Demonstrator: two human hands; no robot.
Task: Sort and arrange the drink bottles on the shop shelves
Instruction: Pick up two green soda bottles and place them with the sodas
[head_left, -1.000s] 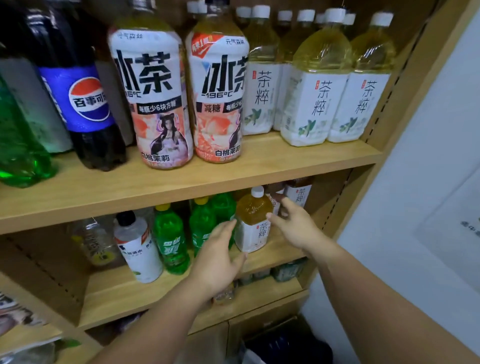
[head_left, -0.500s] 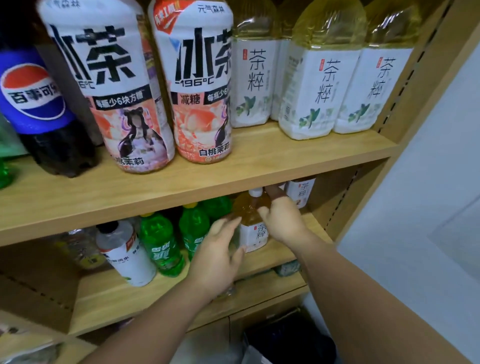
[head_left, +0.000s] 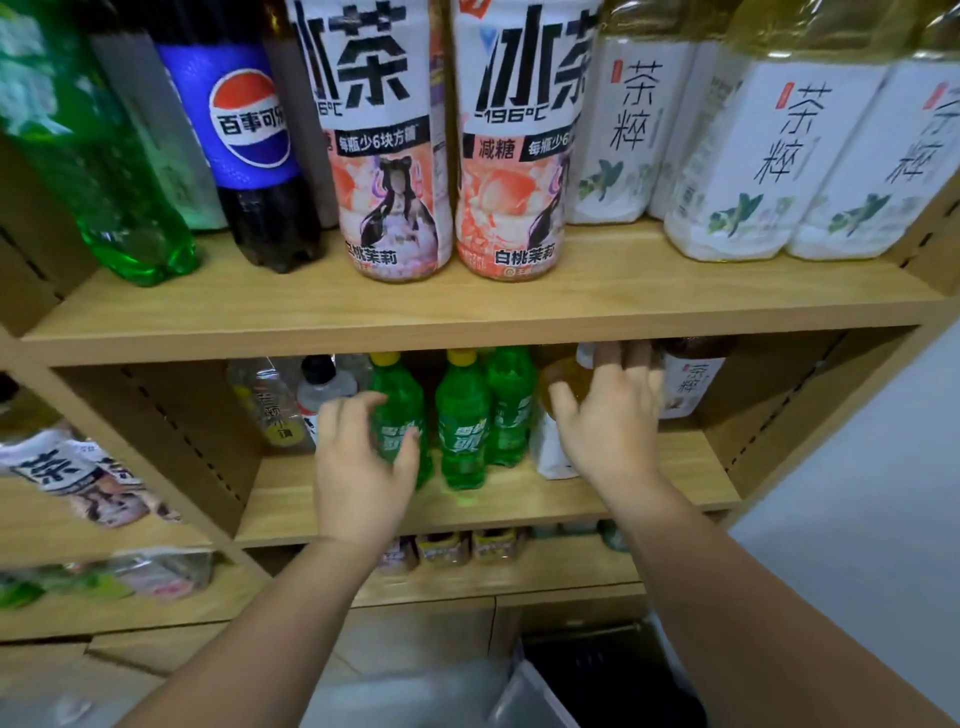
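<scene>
Through the head camera I look into a wooden shop shelf unit. The upper shelf (head_left: 467, 312) looks sorted to me: a large green soda bottle (head_left: 104, 171) on the left, a cola bottle (head_left: 254, 156), two tall iced tea bottles (head_left: 384, 156) side by side, then a block of large white-labelled tea bottles (head_left: 769, 156) on the right, all upright and grouped by kind. The middle shelf (head_left: 675, 483) holds small bottles, and I judge the work left is here. From the left stand a clear bottle (head_left: 265, 400), a white bottle with a black cap (head_left: 324, 387) and three small green bottles (head_left: 462, 431) close together. Right of them is a small amber tea bottle (head_left: 558, 379), with a second small tea bottle (head_left: 688, 379) farther back and to the right. The two teas stand apart, not lined up. My right hand (head_left: 608, 415) is spread flat with fingers up, in front of the amber tea bottle and covering its right side — not closed on it. My left hand (head_left: 363, 457) is loosely cupped and wide, just in front of the leftmost green bottle (head_left: 397, 384). I cannot tell whether it touches the bottle. Neither hand is lifting anything.
</scene>
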